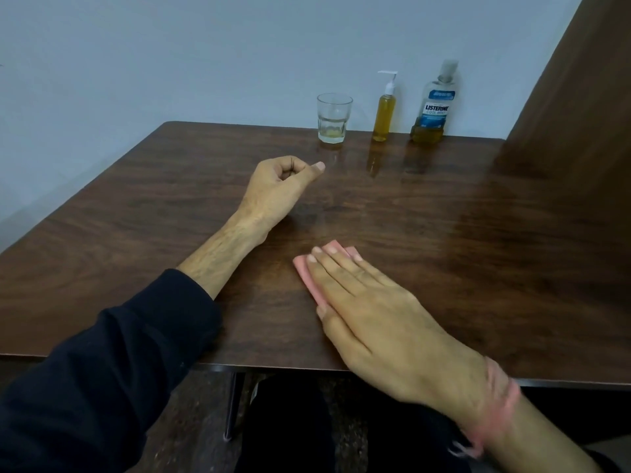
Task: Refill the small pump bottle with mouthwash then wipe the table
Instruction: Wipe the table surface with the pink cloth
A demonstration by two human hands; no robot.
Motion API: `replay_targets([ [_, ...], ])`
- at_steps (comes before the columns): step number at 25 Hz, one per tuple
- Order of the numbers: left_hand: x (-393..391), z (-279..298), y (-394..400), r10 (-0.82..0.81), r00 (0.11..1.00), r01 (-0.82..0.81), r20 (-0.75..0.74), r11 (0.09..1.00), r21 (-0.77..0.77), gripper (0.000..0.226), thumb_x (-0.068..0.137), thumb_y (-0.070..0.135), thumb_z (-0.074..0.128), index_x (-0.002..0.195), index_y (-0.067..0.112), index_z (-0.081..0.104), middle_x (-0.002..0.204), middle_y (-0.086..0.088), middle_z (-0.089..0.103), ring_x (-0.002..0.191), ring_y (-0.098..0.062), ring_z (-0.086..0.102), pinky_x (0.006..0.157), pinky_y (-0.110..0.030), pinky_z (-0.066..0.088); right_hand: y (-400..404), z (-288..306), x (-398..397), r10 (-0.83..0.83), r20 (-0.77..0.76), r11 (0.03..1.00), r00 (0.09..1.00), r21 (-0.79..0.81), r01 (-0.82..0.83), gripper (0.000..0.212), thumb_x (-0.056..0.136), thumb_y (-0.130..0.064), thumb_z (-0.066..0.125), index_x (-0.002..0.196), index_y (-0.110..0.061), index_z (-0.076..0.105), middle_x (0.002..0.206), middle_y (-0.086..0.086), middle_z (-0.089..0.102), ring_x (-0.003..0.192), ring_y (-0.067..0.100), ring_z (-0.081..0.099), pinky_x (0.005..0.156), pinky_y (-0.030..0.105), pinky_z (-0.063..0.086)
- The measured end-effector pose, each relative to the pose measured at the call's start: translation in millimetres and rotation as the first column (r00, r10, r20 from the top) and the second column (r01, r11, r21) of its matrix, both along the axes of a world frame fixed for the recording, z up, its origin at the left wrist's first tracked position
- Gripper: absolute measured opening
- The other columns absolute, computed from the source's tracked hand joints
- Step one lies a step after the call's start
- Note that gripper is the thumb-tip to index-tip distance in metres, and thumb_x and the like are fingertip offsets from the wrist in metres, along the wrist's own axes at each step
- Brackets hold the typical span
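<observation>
dim, even light | glare on table [444, 206] | right wrist blurred

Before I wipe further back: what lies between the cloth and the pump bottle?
Only bare table, in the head view, between the cloth and pump bottle.
</observation>
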State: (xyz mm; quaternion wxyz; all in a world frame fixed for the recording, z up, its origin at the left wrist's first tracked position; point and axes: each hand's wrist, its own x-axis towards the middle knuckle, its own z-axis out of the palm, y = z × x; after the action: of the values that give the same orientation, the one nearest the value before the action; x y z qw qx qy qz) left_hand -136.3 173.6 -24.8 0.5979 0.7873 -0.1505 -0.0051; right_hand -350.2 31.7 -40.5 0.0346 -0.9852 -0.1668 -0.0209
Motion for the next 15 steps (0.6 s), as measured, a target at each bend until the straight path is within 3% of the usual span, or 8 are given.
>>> replay_targets([
  [3,-2,-2,-3,-0.003,1.0,0.003,0.007,1.0,0.018,0.035,0.107,0.043,0.079,0.083,0.018,0.073,0.049,0.022,0.047,0.043,0.003,0.047,0.077,-0.024,0.044,-35,-5,-29,0.045,0.04,0.999,0.998,0.007,-0.045,0.065,0.116,-0.048,0.011,0.177,-0.027,0.007,0.185,-0.008,0.004,0.169,0.003,-0.007,0.138,0.031,0.003],
  [4,-3,-3,-3,-0.007,1.0,0.007,0.01,1.0,0.019,0.036,0.107,0.043,0.079,0.086,0.015,0.075,0.05,0.021,0.046,0.043,0.003,0.046,0.084,-0.026,0.051,-47,-4,-31,0.02,0.027,1.0,0.999,-0.008,-0.02,0.065,0.115,-0.05,0.006,0.177,-0.029,0.004,0.185,-0.01,0.003,0.169,0.002,-0.007,0.138,0.03,0.003],
  [6,-4,-2,-3,-0.012,1.0,0.012,0.01,1.0,0.014,0.036,0.107,0.044,0.079,0.089,0.013,0.076,0.05,0.02,0.046,0.043,0.003,0.046,0.11,-0.05,0.056,-61,2,-16,-0.086,-0.032,0.996,0.996,-0.017,0.086,0.066,0.113,-0.054,0.0,0.176,-0.034,-0.003,0.185,-0.011,-0.002,0.168,0.0,-0.012,0.137,0.027,-0.002],
  [8,-3,-1,-2,-0.012,1.0,0.012,0.021,1.0,0.008,0.035,0.107,0.044,0.079,0.086,0.017,0.074,0.05,0.021,0.047,0.044,0.004,0.047,0.117,-0.059,0.052,-54,8,19,-0.207,-0.077,0.978,0.975,-0.02,0.206,0.066,0.115,-0.051,0.006,0.176,-0.029,-0.004,0.185,-0.007,-0.006,0.169,0.006,-0.013,0.137,0.03,-0.005],
  [9,-3,-1,-1,-0.013,1.0,0.013,0.026,1.0,0.005,0.035,0.107,0.045,0.078,0.086,0.018,0.074,0.05,0.021,0.048,0.044,0.005,0.048,0.112,-0.05,0.054,-40,11,35,-0.252,-0.092,0.968,0.963,-0.02,0.251,0.066,0.116,-0.047,0.012,0.177,-0.025,-0.004,0.186,-0.002,-0.007,0.17,0.011,-0.012,0.138,0.033,-0.006],
  [11,1,-2,-1,-0.006,0.999,0.006,0.034,1.0,0.003,0.035,0.107,0.046,0.079,0.084,0.02,0.074,0.051,0.022,0.049,0.045,0.005,0.048,0.086,-0.022,0.05,-6,11,51,-0.214,-0.084,0.977,0.973,-0.013,0.213,0.067,0.118,-0.042,0.019,0.177,-0.019,-0.003,0.186,0.003,-0.006,0.171,0.017,-0.012,0.138,0.037,-0.006],
  [13,4,-3,-1,0.006,1.0,-0.006,0.025,1.0,-0.011,0.036,0.106,0.046,0.079,0.079,0.025,0.072,0.051,0.021,0.045,0.044,0.003,0.045,0.063,-0.017,0.037,18,4,34,-0.012,-0.043,1.0,0.999,0.01,0.013,0.066,0.118,-0.041,0.021,0.177,-0.02,0.0,0.186,0.002,-0.002,0.171,0.016,-0.011,0.138,0.038,-0.006],
  [15,4,-2,0,0.004,1.0,-0.005,-0.009,0.998,-0.057,0.039,0.105,0.049,0.079,0.073,0.028,0.073,0.056,0.018,0.038,0.044,-0.002,0.036,0.051,-0.018,0.033,13,-5,6,0.167,0.041,0.985,0.985,0.027,-0.168,0.066,0.117,-0.039,0.027,0.177,-0.018,0.012,0.185,0.001,0.01,0.172,0.013,-0.002,0.139,0.036,0.0],
])
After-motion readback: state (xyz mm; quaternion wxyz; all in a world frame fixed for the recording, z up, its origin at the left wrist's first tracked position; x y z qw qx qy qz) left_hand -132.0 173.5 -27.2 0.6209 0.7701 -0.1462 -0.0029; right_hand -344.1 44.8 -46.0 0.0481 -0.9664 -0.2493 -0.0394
